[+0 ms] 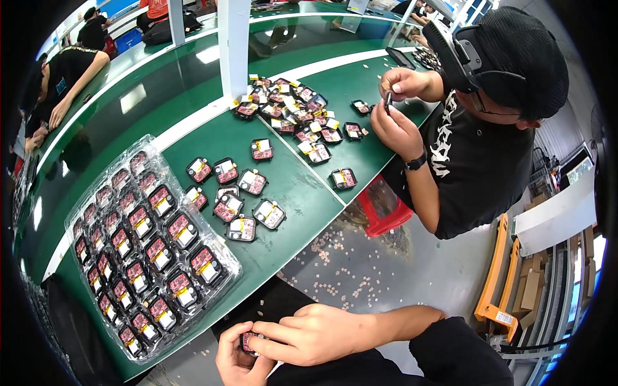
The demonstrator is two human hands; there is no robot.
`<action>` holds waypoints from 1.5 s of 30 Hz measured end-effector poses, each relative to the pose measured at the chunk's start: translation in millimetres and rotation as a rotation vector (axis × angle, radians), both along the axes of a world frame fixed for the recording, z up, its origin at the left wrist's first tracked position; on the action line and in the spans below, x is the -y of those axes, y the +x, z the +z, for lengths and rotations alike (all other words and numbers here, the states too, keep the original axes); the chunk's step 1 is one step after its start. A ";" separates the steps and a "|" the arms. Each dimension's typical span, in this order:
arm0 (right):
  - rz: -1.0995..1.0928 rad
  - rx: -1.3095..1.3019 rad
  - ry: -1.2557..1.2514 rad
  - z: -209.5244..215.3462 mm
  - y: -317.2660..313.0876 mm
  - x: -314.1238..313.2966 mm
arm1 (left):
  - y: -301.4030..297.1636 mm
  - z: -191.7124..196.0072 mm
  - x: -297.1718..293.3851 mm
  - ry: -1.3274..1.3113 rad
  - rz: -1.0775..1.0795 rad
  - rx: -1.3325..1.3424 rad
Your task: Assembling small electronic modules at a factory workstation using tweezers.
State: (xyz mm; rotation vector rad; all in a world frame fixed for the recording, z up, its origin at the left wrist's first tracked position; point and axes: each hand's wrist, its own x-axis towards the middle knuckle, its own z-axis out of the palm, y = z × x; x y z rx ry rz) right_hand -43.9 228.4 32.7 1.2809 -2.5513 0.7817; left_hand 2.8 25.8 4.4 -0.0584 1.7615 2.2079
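From where I stand, the unit [246,343] is off the desk [293,206], held low in front of the person's body, just beyond the near edge. It is a small, dark-rimmed thing with a red circuit board showing between the fingers; the rest is covered. The left hand [233,359] grasps it, curled around its side. The right hand [315,333] lays its fingers across the top — whether they pinch or only press, I cannot tell.

On the desk to the left sits a clear plastic tray [229,258], set at a slant. Its pockets hold rows of similar units [158,253], black frames around red boards, each with a pale rectangle and a strip of yellow. The nearer pockets show plainly; the far ones blur together.

Beside the tray, loose units [262,149] lie scattered, some touching. Beyond them rises a heaped pile [317,152] of the same, yellow bits poking out. Across the corner a co-worker [515,58] in a black cap holds a small dark piece in both hands. Farther back stands a blue crate [129,40] — its contents too small to make out.
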 end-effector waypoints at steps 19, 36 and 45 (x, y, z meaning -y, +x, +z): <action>-0.111 0.100 -0.198 -31.6 -1.9 -44.7 | -26.1 6.0 -42.4 -0.258 -0.059 -0.012; -0.158 0.159 -0.316 -39.1 -2.6 -67.9 | -36.2 3.2 -64.7 -0.346 -0.107 -0.012; -0.168 0.197 -0.342 -40.3 -3.8 -75.1 | -38.2 -2.2 -68.3 -0.323 -0.107 0.046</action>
